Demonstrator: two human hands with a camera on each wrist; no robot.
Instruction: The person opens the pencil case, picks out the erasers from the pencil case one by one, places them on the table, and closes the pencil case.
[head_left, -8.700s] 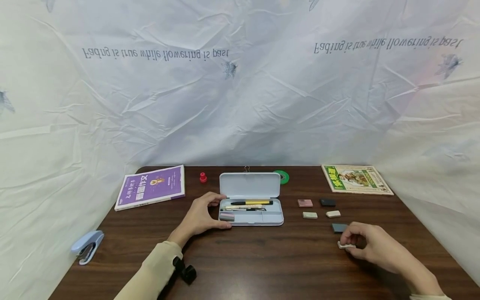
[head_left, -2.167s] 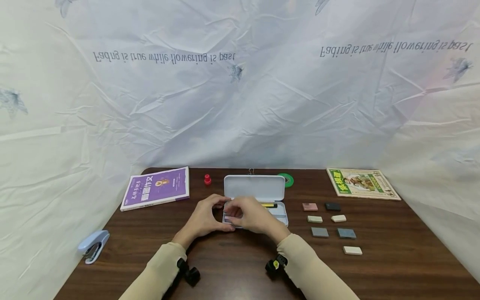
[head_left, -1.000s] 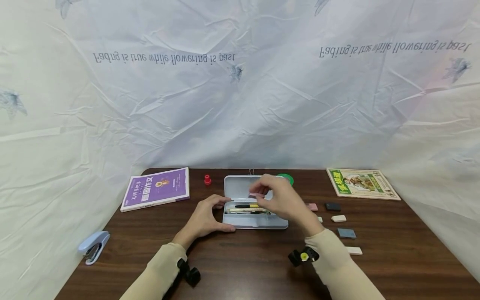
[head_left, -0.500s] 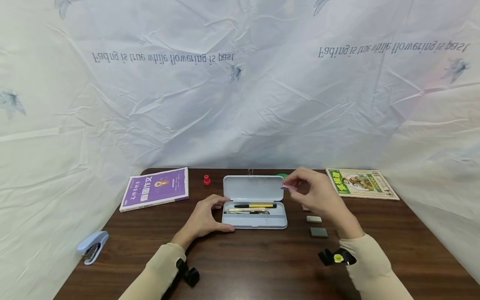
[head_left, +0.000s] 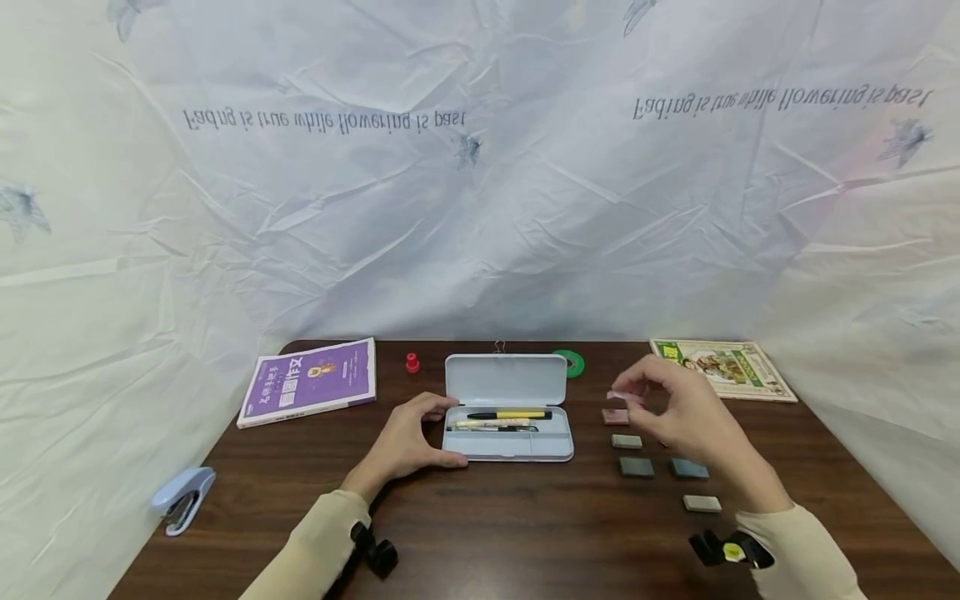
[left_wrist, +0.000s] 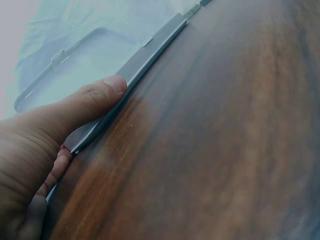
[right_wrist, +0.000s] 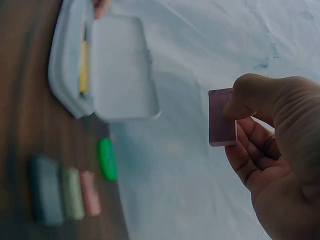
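The open pencil case (head_left: pixel 508 417) lies on the bench (head_left: pixel 525 533) and is steadied by the left hand (head_left: pixel 408 442), whose thumb and fingers are curled round the case's left end; in the left wrist view the thumb (left_wrist: pixel 95 100) is seen pressed against the case rim (left_wrist: pixel 150 55). A mauve eraser (right_wrist: pixel 222 117) is pinched between thumb and fingertips of the right hand (head_left: pixel 686 417), raised above the bench, to the right of the case and over the eraser group.

Compared with the head view of 2.2 s ago, the right hand has been withdrawn from the front-left compartment of the case and carried rightward. A second ago it was over the case lid; half a second ago it was just right of the lid; now it is above the pink eraser (head_left: pixel 615 416). The front compartments of the case now appear empty; only the yellow pen (head_left: pixel 510 414) and the pens beneath it remain inside.

It is judged that an eraser is being removed from the case and transferred to the group on the bench, where the pale green eraser (head_left: pixel 626 442), the two grey erasers (head_left: pixel 637 467) (head_left: pixel 688 469) and the cream eraser (head_left: pixel 702 503) lie. The held eraser has not yet been set down.
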